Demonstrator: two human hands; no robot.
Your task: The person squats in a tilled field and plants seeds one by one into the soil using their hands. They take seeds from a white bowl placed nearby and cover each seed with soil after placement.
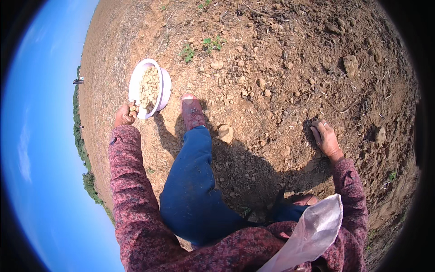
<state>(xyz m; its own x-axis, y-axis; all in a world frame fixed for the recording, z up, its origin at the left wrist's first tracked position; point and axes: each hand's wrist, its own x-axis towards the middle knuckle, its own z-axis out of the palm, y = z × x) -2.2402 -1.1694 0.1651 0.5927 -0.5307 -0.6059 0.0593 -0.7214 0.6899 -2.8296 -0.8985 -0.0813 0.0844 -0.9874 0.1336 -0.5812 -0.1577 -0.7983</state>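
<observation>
My left hand [126, 115] grips the near rim of a pale pink plastic basin [166, 89], with a few peanuts also held at the fingers. Inside the tilted basin lies a heap of unshelled peanuts [149, 85]. Off to the right, my right hand [325, 136] reaches down to the dry brown soil [272, 115], its fingers bent against the ground beside a small dark hollow. A ring shows on one finger. The fingertips are partly hidden, so whether they pinch anything cannot be told.
A flat stone [225, 133] lies beside my dusty red shoe [192, 110]. Larger clods [350, 66] sit to the right. Small green plants [212, 44] grow ahead. A pale translucent cloth [314, 227] hangs before my chest. Trees [79, 125] line the field's far edge.
</observation>
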